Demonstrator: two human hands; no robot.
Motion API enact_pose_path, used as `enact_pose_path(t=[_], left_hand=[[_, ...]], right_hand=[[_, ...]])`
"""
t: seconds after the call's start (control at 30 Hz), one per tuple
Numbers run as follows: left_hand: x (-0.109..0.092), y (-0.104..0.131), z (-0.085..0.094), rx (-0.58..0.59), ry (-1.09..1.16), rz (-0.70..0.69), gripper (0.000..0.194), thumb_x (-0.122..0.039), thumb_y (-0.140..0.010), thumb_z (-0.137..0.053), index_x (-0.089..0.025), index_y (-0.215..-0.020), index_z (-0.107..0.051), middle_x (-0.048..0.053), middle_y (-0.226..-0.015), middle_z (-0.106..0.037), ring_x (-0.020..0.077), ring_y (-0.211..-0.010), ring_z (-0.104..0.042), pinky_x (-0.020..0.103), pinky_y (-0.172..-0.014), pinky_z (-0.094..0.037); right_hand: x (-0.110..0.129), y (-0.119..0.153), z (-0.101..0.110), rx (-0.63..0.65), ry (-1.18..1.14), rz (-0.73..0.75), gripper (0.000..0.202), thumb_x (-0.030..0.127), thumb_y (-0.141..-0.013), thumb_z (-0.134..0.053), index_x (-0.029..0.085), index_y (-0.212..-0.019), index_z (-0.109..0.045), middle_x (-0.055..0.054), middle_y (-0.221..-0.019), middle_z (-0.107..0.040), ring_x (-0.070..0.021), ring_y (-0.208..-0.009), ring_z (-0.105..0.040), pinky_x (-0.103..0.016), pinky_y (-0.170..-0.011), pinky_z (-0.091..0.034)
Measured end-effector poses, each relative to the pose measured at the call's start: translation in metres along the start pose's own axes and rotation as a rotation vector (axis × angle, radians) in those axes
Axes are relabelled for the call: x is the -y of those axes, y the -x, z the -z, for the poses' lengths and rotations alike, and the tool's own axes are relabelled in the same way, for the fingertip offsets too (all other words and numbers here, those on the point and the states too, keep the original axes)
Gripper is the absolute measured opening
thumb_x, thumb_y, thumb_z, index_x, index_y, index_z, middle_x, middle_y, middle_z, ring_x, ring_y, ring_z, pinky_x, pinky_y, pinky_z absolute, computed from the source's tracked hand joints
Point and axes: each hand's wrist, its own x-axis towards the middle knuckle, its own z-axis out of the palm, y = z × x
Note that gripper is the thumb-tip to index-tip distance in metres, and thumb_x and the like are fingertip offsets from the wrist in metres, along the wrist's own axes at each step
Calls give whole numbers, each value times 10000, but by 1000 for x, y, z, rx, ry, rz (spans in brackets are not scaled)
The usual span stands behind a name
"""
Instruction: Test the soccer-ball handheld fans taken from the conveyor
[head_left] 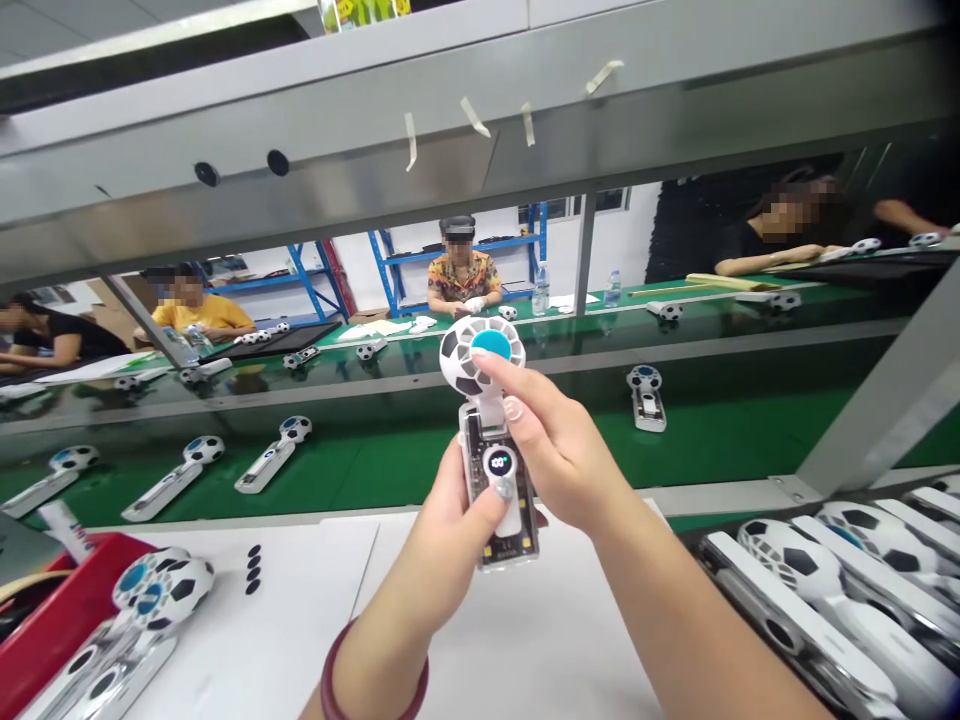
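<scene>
A handheld device with a football-patterned round head (461, 372), a blue disc in its centre and a clear body stands upright in mid-view. My left hand (450, 530) is wrapped round the clear body, its thumb below a small round display that is lit and reads about 100. The index finger of my right hand (562, 440) touches the head beside the blue disc, and its thumb lies near the device's neck. The right hand's other fingers are partly hidden behind the device.
Similar devices lie on the green conveyor (375, 440). At the left is a red bin (97, 570) beside more devices; a dark tray (697, 575) of devices is at right. Black ovals (253, 570) lie on the white table (315, 600). Several people sit opposite.
</scene>
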Motion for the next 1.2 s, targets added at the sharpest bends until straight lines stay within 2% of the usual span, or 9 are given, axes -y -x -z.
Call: enact_pose_path(t=[0.17, 0.37, 0.5, 0.6, 0.73, 0.87, 1.0, 1.1, 1.2], left_hand=[[3, 4, -9, -18, 71, -13, 431, -397, -818, -558, -299, -1198, -380, 55, -1015, -589, 181, -723, -624, 306, -593, -524], [10, 4, -13, 15, 117, -58, 489, -436, -789, -576, -282, -1204, -367, 67, -1042, -591, 200, -756, -630, 320, -605, -532], [9, 4, -14, 65, 152, -73, 511, -458, -779, -582, -279, -1199, -350, 77, -1020, -600, 200, -707, -634, 308, -558, -520], [6, 5, -12, 103, 158, -70, 539, -445, -784, -587, -286, -1223, -318, 72, -975, -610, 198, -687, -636, 304, -547, -513], [5, 6, -8, 106, 141, -80, 535, -430, -795, -583, -269, -1235, -325, 89, -1045, -590, 190, -717, -637, 314, -608, -520], [11, 6, -7, 118, 179, -69, 517, -418, -814, -564, -273, -1241, -312, 84, -1019, -596, 197, -736, -640, 306, -596, -522], [15, 5, -7, 80, 180, -71, 482, -396, -817, -570, -278, -1224, -341, 84, -1067, -573, 203, -806, -633, 303, -631, -528], [15, 6, -5, 125, 191, -67, 450, -398, -834, -547, -283, -1219, -344, 63, -986, -589, 172, -706, -634, 289, -585, -522], [15, 7, -3, 148, 155, -73, 525, -370, -812, -592, -286, -1249, -314, 31, -876, -595, 164, -686, -628, 286, -598, -520]], right_hand=[[2, 1, 0, -3, -12, 27, 374, 332, -924, -344, 359, -1271, -480, 18, -1224, -559, -196, -1055, -545, -346, -869, -465], [3, 3, 0, 9, -75, 5, 355, 340, -930, -350, 374, -1256, -486, 33, -1092, -638, -173, -901, -609, -331, -785, -491], [5, 4, -1, -49, -153, 49, 339, 328, -924, -381, 366, -1236, -509, 52, -1209, -585, -182, -1060, -569, -321, -859, -483], [7, 4, -2, -55, -165, 31, 354, 308, -912, -415, 389, -1249, -487, 62, -1169, -610, -173, -1028, -593, -318, -857, -496], [10, 5, -2, -42, -153, -23, 367, 330, -907, -435, 408, -1264, -464, 68, -1167, -612, -185, -1042, -593, -338, -881, -492], [9, 5, -2, -53, -141, 24, 361, 333, -914, -422, 370, -1269, -477, 50, -1185, -605, -192, -1061, -585, -334, -895, -488], [7, 5, -4, -63, -190, 45, 359, 309, -918, -432, 404, -1262, -468, 90, -1224, -577, -151, -1108, -553, -282, -942, -454], [6, 5, -6, -98, -213, 50, 347, 308, -917, -439, 403, -1247, -485, 99, -1253, -553, -147, -1150, -520, -267, -963, -431], [5, 5, -7, -105, -209, 39, 343, 312, -916, -435, 390, -1245, -491, 81, -1221, -579, -160, -1102, -554, -276, -905, -465]])
